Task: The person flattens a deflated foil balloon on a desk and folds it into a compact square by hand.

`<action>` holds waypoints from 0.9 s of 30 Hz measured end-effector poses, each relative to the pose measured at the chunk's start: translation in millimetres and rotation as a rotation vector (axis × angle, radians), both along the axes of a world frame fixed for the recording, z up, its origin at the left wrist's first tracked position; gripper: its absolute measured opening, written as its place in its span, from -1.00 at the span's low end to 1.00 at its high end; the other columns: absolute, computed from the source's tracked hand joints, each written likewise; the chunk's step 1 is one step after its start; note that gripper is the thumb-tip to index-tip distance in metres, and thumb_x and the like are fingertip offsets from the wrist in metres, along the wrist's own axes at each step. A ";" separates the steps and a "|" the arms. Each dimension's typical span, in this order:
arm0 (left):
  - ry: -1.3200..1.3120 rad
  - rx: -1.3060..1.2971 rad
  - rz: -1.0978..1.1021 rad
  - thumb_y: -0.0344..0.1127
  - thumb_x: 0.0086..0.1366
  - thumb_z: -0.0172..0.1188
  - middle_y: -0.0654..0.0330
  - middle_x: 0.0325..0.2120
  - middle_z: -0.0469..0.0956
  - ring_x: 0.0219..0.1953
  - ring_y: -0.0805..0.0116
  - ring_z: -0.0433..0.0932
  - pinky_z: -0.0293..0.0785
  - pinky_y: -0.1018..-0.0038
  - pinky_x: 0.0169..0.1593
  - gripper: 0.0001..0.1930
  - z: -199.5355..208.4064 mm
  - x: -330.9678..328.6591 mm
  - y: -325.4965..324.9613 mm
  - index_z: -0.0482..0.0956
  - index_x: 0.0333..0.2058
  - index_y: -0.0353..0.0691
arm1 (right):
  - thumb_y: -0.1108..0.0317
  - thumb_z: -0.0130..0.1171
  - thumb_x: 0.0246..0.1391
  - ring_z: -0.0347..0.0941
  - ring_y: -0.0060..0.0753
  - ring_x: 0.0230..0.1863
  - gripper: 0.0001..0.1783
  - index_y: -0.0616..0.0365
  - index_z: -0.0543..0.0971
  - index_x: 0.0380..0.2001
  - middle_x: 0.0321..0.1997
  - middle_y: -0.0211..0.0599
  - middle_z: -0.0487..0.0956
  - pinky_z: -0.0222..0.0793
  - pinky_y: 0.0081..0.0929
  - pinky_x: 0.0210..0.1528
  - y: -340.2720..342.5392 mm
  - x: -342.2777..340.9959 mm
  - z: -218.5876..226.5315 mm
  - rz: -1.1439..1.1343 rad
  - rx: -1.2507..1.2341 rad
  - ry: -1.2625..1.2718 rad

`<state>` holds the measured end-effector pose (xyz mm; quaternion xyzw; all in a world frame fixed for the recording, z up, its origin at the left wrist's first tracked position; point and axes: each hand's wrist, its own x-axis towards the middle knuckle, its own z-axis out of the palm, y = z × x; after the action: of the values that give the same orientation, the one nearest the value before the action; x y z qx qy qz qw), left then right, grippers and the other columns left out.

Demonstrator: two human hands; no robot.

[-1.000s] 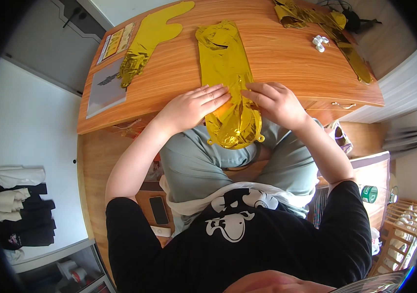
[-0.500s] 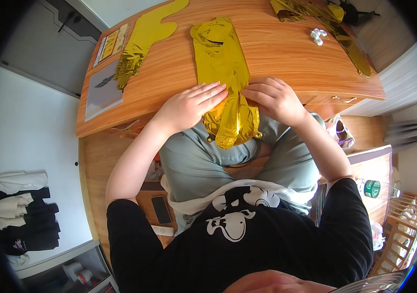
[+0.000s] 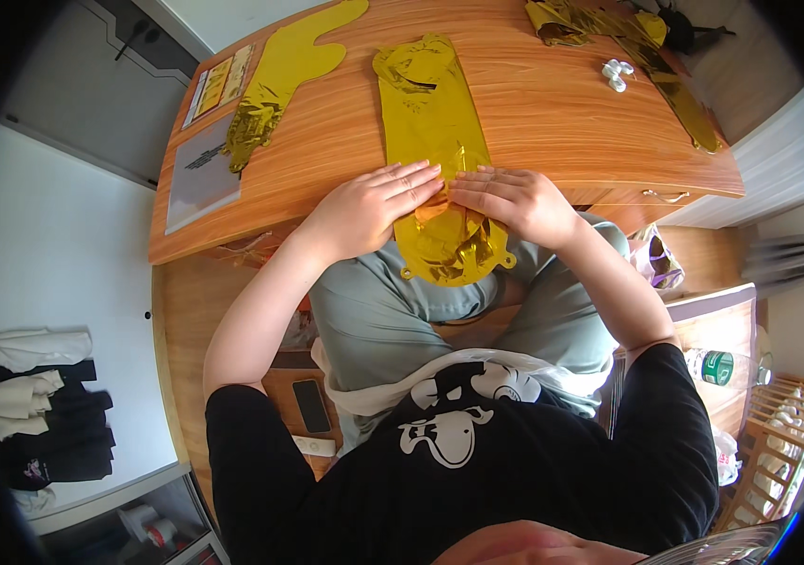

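Note:
A flat gold foil balloon [image 3: 430, 122] lies lengthwise on the wooden desk, its near rounded end hanging past the desk's front edge over my lap. Small tabs stick out at both sides of that end. My left hand [image 3: 376, 204] rests flat on the foil near the edge, fingers stretched toward the middle. Opposite it, my right hand [image 3: 519, 201] lies on the foil with its fingers extended, the fingertips close to those of the left. Beneath both hands the foil is creased and shiny; farther up it lies smoother, with a wrinkled far end.
Another gold foil balloon [image 3: 293, 71] lies at the desk's far left, beside a clear plastic sleeve [image 3: 202, 184] and a printed card [image 3: 218, 87]. Crumpled gold foil [image 3: 600, 28] and small white pieces [image 3: 617, 75] are at the right. A phone [image 3: 311, 405] rests below on the left.
My right hand has moved left and flattened onto the foil. The long folded strip that hung over the near end has opened out, showing the rounded end.

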<state>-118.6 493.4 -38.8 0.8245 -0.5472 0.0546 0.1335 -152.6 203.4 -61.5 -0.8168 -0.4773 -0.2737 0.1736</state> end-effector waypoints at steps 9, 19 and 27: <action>0.840 -0.159 0.290 -0.51 0.35 0.05 0.13 0.17 0.58 0.16 0.29 0.58 0.45 0.29 0.28 -0.52 21.5 -1.8 -1.4 0.53 0.23 -0.11 | 0.47 0.29 0.03 0.66 0.04 -0.26 -0.44 -0.08 0.59 0.17 -0.15 -0.11 0.71 0.61 -0.22 -0.17 -0.5 10.7 19.1 -0.134 0.108 0.525; 1.174 -0.555 0.482 0.00 0.52 0.06 0.02 0.29 0.45 0.33 0.19 0.38 0.27 0.26 0.37 -0.43 17.3 43.7 -10.0 0.43 0.30 -0.30 | 0.28 0.18 0.31 0.56 -0.42 -0.24 -0.67 0.28 0.62 0.01 -0.27 -0.21 0.70 0.47 -0.38 -0.10 9.3 58.0 21.3 -0.260 0.358 1.111; 0.919 -0.588 0.667 0.06 0.43 0.23 0.00 0.10 0.56 0.14 0.28 0.51 0.44 0.30 0.18 -0.25 23.4 32.2 -16.2 0.28 0.37 -0.36 | 0.22 0.22 0.36 0.38 -0.72 -0.40 -0.69 0.33 0.62 -0.13 -0.39 -0.50 0.60 0.35 -0.58 -0.36 16.2 53.2 39.0 -0.356 0.364 1.147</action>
<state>-86.4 477.2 -15.5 0.8187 -0.1105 -0.1179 0.5510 -99.3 219.6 -22.5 -0.8581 -0.1105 0.1065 0.4900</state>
